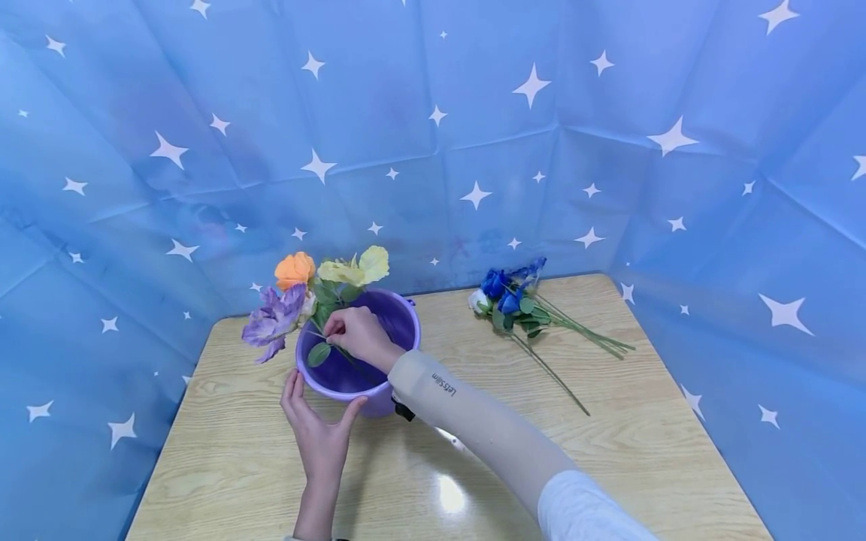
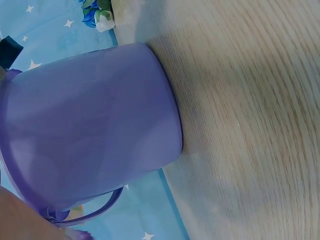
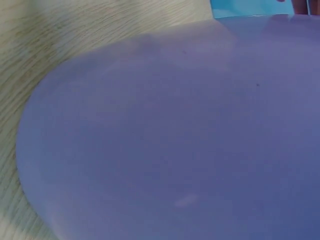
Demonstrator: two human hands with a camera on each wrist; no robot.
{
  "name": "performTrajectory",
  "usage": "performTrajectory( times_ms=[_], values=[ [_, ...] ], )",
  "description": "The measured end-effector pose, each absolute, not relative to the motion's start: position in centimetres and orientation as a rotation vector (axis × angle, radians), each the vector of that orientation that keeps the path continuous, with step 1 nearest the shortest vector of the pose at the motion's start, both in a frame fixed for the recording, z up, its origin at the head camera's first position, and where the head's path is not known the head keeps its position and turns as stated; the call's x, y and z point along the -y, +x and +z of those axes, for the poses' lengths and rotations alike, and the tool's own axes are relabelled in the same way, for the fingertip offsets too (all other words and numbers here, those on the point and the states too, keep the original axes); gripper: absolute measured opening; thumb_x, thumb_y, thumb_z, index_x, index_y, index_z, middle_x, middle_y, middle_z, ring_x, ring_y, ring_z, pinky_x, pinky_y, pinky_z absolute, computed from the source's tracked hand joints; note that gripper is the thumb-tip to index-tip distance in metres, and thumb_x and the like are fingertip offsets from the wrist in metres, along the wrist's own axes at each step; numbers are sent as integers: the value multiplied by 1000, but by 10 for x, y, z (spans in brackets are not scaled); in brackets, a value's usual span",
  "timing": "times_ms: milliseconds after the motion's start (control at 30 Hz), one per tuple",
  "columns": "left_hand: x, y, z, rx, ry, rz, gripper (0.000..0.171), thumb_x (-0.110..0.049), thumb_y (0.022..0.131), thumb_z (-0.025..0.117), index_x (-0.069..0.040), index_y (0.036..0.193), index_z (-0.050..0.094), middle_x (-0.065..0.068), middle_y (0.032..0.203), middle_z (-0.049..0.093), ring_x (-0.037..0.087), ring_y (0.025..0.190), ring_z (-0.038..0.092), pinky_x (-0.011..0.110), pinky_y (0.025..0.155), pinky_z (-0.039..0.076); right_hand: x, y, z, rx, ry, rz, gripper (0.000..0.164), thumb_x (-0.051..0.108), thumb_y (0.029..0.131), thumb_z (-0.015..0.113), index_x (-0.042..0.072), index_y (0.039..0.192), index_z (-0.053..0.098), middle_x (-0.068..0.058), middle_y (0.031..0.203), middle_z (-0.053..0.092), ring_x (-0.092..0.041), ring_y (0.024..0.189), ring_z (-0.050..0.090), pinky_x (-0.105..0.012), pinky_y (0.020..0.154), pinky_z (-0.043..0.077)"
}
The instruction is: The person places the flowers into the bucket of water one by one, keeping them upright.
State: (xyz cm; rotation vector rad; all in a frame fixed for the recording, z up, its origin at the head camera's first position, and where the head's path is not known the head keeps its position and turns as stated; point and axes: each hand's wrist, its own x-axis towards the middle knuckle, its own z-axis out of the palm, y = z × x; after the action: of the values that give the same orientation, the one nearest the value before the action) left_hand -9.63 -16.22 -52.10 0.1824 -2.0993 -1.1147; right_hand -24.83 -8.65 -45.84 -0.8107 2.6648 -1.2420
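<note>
A purple bucket [image 1: 376, 404] stands on the table with artificial flowers leaning out over its far left side. Among them are an orange flower [image 1: 295, 270], a purple flower [image 1: 274, 319] and a pale yellow flower [image 1: 355, 267]. Reaching over the bucket's mouth, my right hand [image 1: 361, 336] pinches a green stem beside a leaf [image 1: 319, 355]. My left hand [image 1: 319, 436] rests against the near left of the bucket, thumb and fingers spread along its rim. In the left wrist view the bucket wall [image 2: 90, 125] and its handle [image 2: 102, 207] show; the right wrist view is mostly bucket wall [image 3: 165, 130].
To the right on the wooden table [image 1: 223, 436] lies a bunch of blue flowers [image 1: 510, 289] with a white flower [image 1: 479, 302], their stems [image 1: 588, 330] pointing toward the near right. A blue star-patterned cloth [image 1: 433, 203] hangs behind the table and along its sides.
</note>
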Motion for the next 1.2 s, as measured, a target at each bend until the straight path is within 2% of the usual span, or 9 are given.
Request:
performTrajectory(
  times_ms=[133, 267, 367, 800, 1000, 1200],
  values=[
    [162, -96, -522, 2095, 178, -1115, 109, -21, 65, 94, 2, 151, 31, 19, 153, 32, 39, 141, 33, 17, 119, 28, 86, -249, -459, -2633, -799, -1286, 5, 18, 88, 77, 15, 92, 76, 4, 88, 76, 1, 73, 64, -7, 63, 51],
    [162, -95, -522, 2091, 177, -1115, 110, -21, 64, 94, 1, 151, 31, 20, 153, 33, 40, 142, 31, 28, 124, 29, 85, -249, -460, -2606, -788, -1337, 5, 18, 88, 77, 15, 92, 76, 4, 88, 76, 0, 74, 64, -8, 64, 52],
    [161, -95, -522, 2086, 180, -1116, 110, -21, 64, 94, 1, 151, 31, 19, 152, 33, 39, 142, 32, 31, 125, 29, 85, -249, -461, -2601, -787, -1362, 5, 18, 88, 76, 15, 92, 76, 3, 88, 76, 0, 74, 64, -8, 65, 52],
    [158, -95, -523, 2077, 183, -1117, 108, -23, 65, 92, 4, 151, 31, 23, 152, 34, 33, 144, 32, 31, 128, 24, 84, -251, -461, -2566, -771, -1533, 6, 17, 86, 79, 13, 90, 77, 1, 87, 77, -2, 72, 65, -9, 64, 53],
    [159, -95, -524, 2070, 171, -1104, 107, -22, 66, 92, 4, 150, 32, 24, 151, 34, 37, 143, 33, 32, 127, 25, 80, -250, -457, -2536, -780, -1578, 9, 17, 86, 78, 12, 93, 77, -1, 89, 77, -2, 73, 66, -10, 66, 54],
    [159, -95, -523, 2084, 183, -1104, 108, -21, 65, 93, 5, 150, 31, 22, 152, 33, 34, 144, 32, 28, 127, 24, 73, -249, -454, -2473, -815, -1662, 11, 14, 87, 77, 8, 96, 76, -2, 90, 77, -2, 73, 66, -11, 68, 55]
  ],
)
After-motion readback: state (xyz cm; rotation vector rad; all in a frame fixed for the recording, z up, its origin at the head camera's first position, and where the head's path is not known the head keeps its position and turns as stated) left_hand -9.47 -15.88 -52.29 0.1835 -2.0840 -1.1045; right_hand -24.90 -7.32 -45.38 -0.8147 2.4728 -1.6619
